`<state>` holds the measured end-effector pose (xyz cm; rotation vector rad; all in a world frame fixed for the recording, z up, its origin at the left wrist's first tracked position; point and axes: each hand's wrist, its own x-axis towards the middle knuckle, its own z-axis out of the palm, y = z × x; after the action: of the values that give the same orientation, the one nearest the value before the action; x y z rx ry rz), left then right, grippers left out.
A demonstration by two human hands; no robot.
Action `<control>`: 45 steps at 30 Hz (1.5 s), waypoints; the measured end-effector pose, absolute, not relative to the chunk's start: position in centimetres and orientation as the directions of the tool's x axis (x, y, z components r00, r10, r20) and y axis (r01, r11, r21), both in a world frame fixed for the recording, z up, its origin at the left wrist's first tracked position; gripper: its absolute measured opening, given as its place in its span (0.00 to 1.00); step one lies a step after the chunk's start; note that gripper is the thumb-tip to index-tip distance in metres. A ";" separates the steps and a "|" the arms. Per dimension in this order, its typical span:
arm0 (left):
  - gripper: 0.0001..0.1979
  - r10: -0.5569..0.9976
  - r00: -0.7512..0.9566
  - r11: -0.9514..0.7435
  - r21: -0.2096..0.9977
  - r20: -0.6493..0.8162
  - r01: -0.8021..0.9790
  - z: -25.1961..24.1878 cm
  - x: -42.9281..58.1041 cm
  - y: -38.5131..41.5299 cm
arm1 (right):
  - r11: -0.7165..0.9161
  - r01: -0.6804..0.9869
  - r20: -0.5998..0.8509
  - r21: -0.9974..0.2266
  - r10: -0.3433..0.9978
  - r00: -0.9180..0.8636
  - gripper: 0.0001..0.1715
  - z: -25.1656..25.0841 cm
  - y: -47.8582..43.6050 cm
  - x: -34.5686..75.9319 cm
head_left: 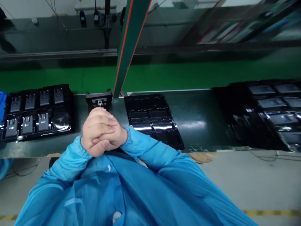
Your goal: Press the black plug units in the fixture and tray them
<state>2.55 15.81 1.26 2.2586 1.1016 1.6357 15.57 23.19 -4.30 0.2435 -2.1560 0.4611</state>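
Note:
In front of my chest, my left hand [94,131] is closed over my right hand [117,135], its fingers wrapped across the knuckles. My right hand looks closed too, with most of its fingers covered by the left. No object shows in either hand. Just beyond them on the bench stands a small black fixture [99,99] with a metal clamp. A black plastic tray [150,108] with vacant compartments lies to their right. At the left, another black tray [53,121] holds several grey devices [43,121] in two rows.
More black trays with grey rectangular parts [272,102] sit on the bench [197,116] at the right, partly blurred. A green post [129,44] with orange edges rises behind the fixture. Part of a blue container [2,105] shows at the left edge.

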 end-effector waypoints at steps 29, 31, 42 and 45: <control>0.22 0.900 -0.402 0.337 0.853 -0.169 0.397 -10.1 0.5 14.5 | 0.756 0.140 0.675 -0.640 0.639 -0.368 0.10 -7.4 23.3 21.0; 0.23 0.906 -0.393 0.316 0.868 -0.157 0.383 -10.0 0.6 14.6 | 0.759 0.129 0.645 -0.638 0.619 -0.449 0.07 -8.9 21.4 22.2; 0.29 0.967 -0.170 0.197 0.980 -0.189 0.032 -6.8 2.9 9.4 | -0.076 -0.004 -0.064 -0.997 0.870 -0.490 0.15 -8.5 18.8 21.2; 0.29 0.967 -0.103 0.231 0.973 -0.232 -0.021 -6.4 3.3 8.8 | -0.196 0.006 -0.166 -0.981 0.817 -0.552 0.14 -7.8 19.2 21.0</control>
<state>3.33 8.80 -6.36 0.9766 1.3801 1.1128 21.00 19.23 -7.79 -0.9771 -1.4874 1.8070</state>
